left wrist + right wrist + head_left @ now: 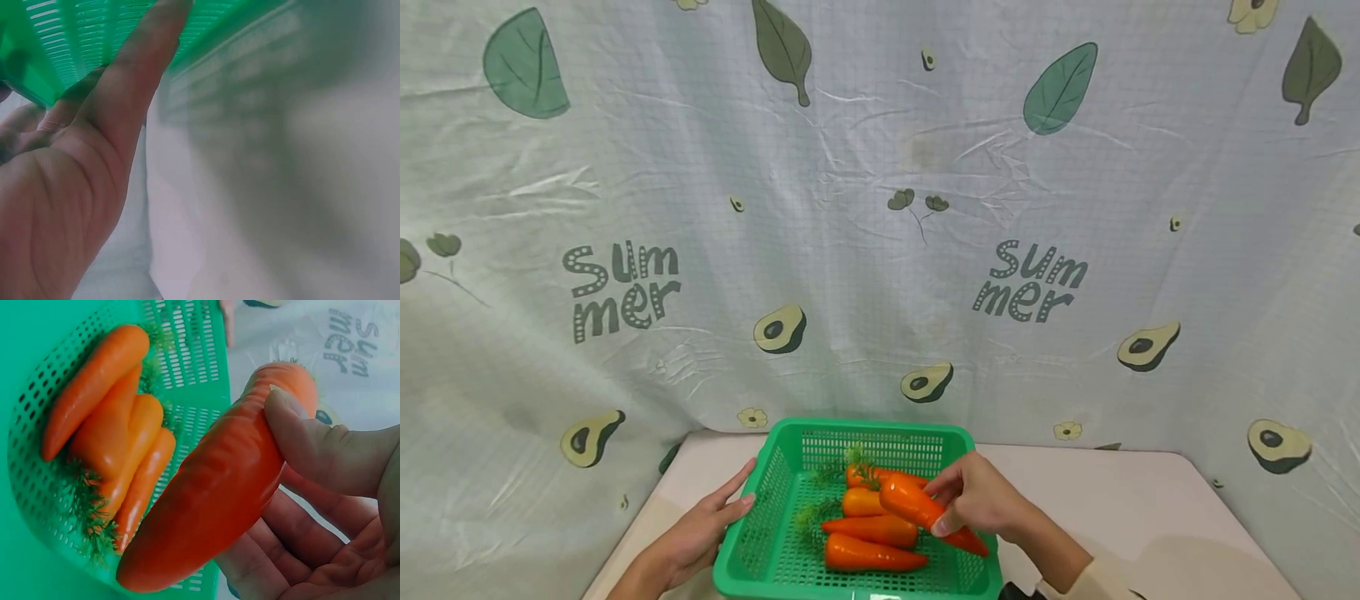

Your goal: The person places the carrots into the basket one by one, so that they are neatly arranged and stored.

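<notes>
My right hand (pixel 981 497) pinches an orange carrot (pixel 904 500) between thumb and fingers, above the right part of a green plastic basket (pixel 760 533). In the right wrist view the held carrot (pixel 219 475) slants across the picture, the thumb lying on its upper side. Several other carrots (pixel 871 553) with green leafy tops lie in the basket, one partly hidden behind the held one. At the basket's left side, my left hand (pixel 700 529) rests against the outer wall, its fingers fairly straight. The left wrist view shows this hand (pixel 81 144) touching the slotted wall.
A pale table (pixel 1112 508) extends to the right of the basket. Behind and on both sides hangs a light curtain (pixel 865 250) printed with leaves, avocados and lettering, close to the table's edges.
</notes>
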Motion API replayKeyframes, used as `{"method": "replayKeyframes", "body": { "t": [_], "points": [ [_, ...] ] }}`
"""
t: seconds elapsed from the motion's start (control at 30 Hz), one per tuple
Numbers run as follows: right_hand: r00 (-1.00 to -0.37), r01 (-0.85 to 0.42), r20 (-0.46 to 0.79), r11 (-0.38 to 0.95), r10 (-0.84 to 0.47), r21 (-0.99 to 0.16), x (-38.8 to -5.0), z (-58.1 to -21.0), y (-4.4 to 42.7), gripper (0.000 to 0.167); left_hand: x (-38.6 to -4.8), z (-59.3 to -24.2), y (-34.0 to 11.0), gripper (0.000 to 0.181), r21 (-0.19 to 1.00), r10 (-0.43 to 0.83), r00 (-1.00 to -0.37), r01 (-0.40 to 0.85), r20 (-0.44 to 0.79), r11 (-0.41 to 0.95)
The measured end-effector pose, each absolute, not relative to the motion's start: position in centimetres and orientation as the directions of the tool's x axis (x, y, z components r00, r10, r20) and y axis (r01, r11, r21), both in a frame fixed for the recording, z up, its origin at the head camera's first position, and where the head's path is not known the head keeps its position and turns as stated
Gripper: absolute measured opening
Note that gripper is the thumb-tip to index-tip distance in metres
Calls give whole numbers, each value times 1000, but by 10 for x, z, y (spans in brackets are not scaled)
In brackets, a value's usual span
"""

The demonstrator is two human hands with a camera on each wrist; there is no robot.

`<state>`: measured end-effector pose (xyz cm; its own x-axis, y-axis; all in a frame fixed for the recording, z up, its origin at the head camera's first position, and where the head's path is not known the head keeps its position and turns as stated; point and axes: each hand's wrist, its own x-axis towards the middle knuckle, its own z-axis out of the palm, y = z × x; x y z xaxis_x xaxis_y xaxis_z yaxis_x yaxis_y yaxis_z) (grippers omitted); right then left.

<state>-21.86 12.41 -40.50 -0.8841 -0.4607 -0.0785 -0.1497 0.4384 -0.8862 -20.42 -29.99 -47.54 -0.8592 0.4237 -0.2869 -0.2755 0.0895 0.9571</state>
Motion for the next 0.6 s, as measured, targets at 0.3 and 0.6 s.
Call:
{"method": "replayKeyframes", "body": {
  "t": [0.3,0.6],
  "points": [
    [-853,-154,-84,401,-515,-903,-222,-408,113,41,-203,-476,-300,83,958,431,-857,-274,-281,80],
    [-838,-157,-86,388,-539,-908,-226,-409,108,42,-203,-476,-300,81,961,429,-862,-268,-271,70]
  ]
}}
